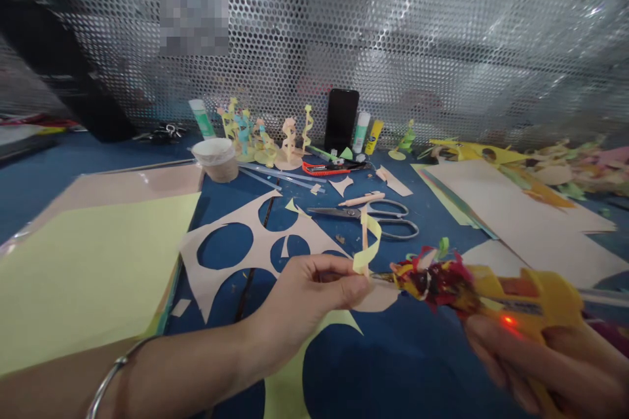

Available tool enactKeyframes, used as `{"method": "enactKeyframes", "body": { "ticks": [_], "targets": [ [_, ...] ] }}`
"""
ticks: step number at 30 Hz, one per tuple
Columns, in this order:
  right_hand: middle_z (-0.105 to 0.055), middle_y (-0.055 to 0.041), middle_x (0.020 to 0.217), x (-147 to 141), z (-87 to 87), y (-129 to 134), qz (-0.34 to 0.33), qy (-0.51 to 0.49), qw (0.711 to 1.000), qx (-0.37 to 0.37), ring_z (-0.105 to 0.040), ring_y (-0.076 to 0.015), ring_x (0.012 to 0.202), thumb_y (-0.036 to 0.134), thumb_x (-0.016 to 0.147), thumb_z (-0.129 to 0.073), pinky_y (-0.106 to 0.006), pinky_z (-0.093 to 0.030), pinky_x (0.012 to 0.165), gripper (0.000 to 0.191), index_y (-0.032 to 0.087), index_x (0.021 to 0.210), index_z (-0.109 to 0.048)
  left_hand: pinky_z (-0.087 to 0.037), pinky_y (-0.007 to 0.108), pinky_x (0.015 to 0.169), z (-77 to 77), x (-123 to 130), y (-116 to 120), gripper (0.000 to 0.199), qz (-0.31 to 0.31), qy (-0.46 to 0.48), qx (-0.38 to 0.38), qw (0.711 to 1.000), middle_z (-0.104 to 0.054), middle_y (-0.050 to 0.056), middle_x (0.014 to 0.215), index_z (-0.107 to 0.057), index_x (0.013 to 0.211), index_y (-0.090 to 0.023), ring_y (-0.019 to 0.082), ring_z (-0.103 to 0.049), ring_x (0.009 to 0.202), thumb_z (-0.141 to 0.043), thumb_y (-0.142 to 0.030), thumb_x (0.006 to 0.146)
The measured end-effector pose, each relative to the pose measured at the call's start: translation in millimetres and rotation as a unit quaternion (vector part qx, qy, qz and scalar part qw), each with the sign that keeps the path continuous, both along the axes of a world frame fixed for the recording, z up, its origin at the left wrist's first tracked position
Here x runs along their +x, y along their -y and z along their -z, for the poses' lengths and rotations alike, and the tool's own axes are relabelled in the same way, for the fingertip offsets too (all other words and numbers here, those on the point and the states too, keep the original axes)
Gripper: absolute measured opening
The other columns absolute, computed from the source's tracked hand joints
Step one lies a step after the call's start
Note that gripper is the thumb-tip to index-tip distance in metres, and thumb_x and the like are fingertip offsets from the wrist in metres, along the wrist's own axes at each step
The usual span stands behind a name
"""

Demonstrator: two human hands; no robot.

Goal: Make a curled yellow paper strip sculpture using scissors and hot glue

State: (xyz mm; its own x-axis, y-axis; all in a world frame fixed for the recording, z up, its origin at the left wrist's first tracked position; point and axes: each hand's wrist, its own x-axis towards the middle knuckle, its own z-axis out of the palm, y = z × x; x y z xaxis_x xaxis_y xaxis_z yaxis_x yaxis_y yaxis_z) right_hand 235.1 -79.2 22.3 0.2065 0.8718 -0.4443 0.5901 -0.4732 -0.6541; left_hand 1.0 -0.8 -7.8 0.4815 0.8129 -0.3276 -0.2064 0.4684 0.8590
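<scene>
Between the thumb and fingers of my left hand (314,294) is a small paper figure: a pale yellow curled paper strip (372,245) around a thin peach stem (364,239). A pale paper disc (381,300) lies just under the fingertips. My right hand (545,360) grips a yellow hot glue gun (533,294) with a red light glowing on its side. Scraps of coloured paper and glue cover its front end, and the metal nozzle (384,277) points left, close to the base of the stem. Whether nozzle and stem touch, I cannot tell.
Beyond my left hand lie scissors (351,213) and a cut-out sheet with round holes (263,242). Farther back are a red box cutter (329,169), a paper cup (216,160), a phone (342,119), glue sticks (362,132) and several finished spirals (289,137). Paper stacks (93,275) flank both sides.
</scene>
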Motion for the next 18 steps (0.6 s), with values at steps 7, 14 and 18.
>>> {"method": "enactKeyframes", "body": {
  "ticks": [7, 14, 18],
  "targets": [
    [-0.055, -0.0012, 0.039, 1.0, 2.4, 1.2, 0.015, -0.013, 0.999, -0.026, -0.049, -0.0110, 0.039, 0.082, 0.062, -0.051, -0.022, -0.040, 0.043, 0.062, 0.022, 0.044, -0.060, -0.042, 0.020, 0.061, 0.5, 0.0, 0.8, 0.018, 0.002, 0.004, -0.001, 1.000, -0.064, 0.001, 0.068, -0.073, 0.075, -0.013, 0.009, -0.054, 0.064, -0.080, -0.029, 0.070],
    [-0.055, -0.0005, 0.039, 0.9, 1.0, 3.0, 0.020, -0.021, 0.999, -0.023, -0.049, -0.0106, 0.039, 0.079, 0.063, -0.053, -0.021, -0.040, 0.042, 0.060, 0.022, 0.044, -0.058, -0.042, 0.019, 0.061, -1.9, -0.7, 1.2, 0.018, 0.002, -0.002, -0.006, 1.000, -0.064, 0.001, 0.069, -0.072, 0.074, -0.012, 0.009, -0.054, 0.064, -0.080, -0.027, 0.070],
    [-0.059, -0.0018, 0.042, 7.6, 6.1, 3.8, 0.005, -0.002, 1.000, -0.029, -0.053, -0.0123, 0.041, 0.081, 0.064, -0.050, -0.021, -0.042, 0.041, 0.062, 0.023, 0.045, -0.058, -0.041, 0.019, 0.059, -3.4, -0.5, 0.3, 0.017, 0.004, -0.002, -0.005, 1.000, -0.062, -0.001, 0.065, -0.071, 0.070, -0.013, 0.008, -0.052, 0.062, -0.080, -0.027, 0.070]
  ]
}}
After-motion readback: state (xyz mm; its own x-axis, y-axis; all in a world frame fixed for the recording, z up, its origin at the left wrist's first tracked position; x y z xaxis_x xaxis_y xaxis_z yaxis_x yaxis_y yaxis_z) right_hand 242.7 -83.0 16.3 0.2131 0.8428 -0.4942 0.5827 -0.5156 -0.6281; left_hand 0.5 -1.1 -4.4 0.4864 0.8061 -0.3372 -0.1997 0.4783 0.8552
